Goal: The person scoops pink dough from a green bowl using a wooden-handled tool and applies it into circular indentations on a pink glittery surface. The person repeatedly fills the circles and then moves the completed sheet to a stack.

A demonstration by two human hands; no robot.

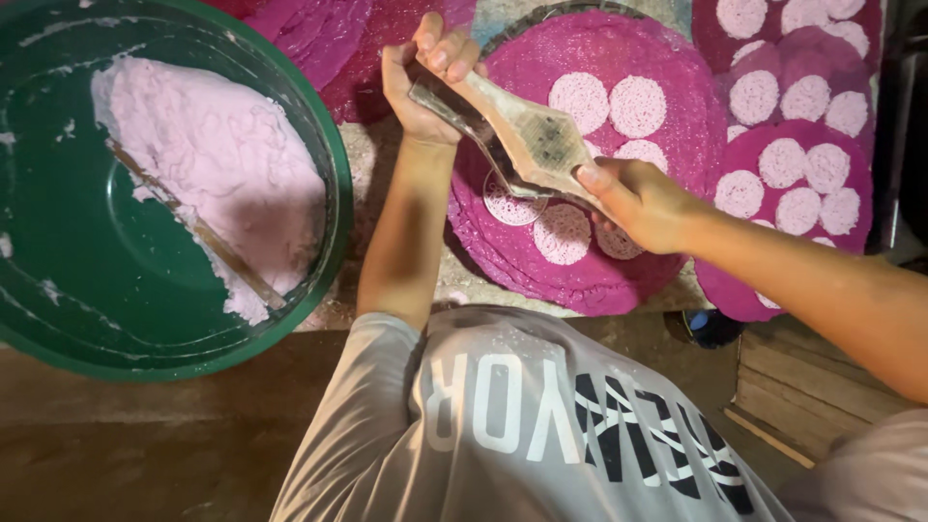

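Both hands, the left hand [425,82] and right hand [638,198], grip the ends of a wooden press [527,135] over a round magenta mat [599,58] dotted with pale discs [580,97].

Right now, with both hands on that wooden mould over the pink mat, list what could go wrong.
1. The left hand and right hand hold the wooden mould tilted above the round pink mat; a fresh disc may drop crooked or onto a neighbouring disc.
2. The stick lies across the pale dough in the green basin and might sink in.
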